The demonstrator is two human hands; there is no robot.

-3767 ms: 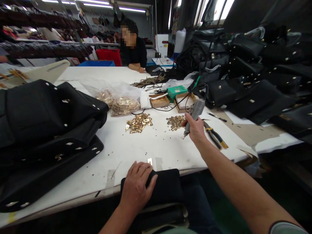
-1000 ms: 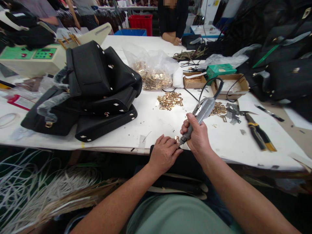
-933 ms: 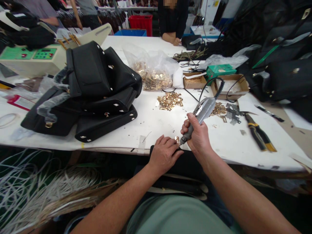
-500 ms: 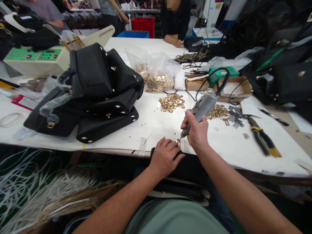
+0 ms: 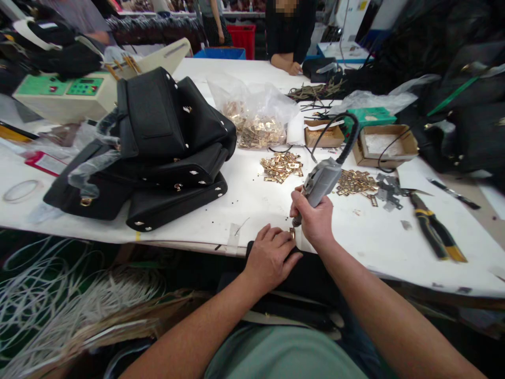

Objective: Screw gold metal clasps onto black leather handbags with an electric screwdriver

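My right hand [image 5: 315,221] grips a grey electric screwdriver [image 5: 321,181] with a black cord, its tip pointing down at a small gold metal plate [image 5: 292,232] at the table's near edge. My left hand [image 5: 272,258] lies curled on a black leather bag [image 5: 311,271] in my lap, with its fingertips pressing beside the gold plate. Two heaps of loose gold plates [image 5: 282,167] lie on the white table [image 5: 252,202] just beyond the tool.
Stacked black bags [image 5: 158,147] lie at the left, a plastic bag of gold fittings [image 5: 256,123] behind. Cardboard boxes [image 5: 384,145], a green box [image 5: 365,116] and yellow-handled pliers [image 5: 437,234] sit right. Another person [image 5: 290,37] stands at the far end. White cords [image 5: 59,295] pile on the floor.
Earlier my right hand held the screwdriver out over the table; it has come back to the near edge and its tip is down on the gold plate. My left hand stays on the bag.
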